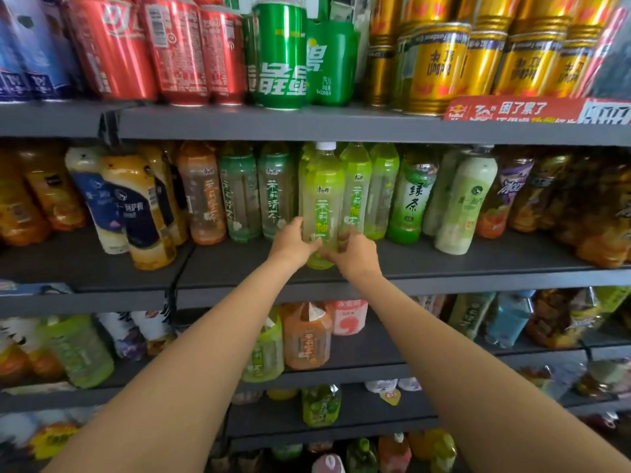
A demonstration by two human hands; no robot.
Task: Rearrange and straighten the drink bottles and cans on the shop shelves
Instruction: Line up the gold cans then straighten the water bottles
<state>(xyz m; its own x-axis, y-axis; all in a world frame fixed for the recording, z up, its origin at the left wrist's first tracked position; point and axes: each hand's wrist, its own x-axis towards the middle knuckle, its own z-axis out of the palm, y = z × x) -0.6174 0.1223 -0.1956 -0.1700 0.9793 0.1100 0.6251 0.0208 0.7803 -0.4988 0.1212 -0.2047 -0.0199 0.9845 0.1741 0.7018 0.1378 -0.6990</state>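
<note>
Hands, left hand and right hand, clasp the base of the yellow-green tea bottle at frame centre; low grip risks tipping it into neighbouring bottles.

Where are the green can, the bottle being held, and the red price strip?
green can [280, 52], head view, middle of its label.
yellow-green bottle [322, 196], head view, upper label, above both hands.
red price strip [512, 110], head view, middle of the strip.
</note>
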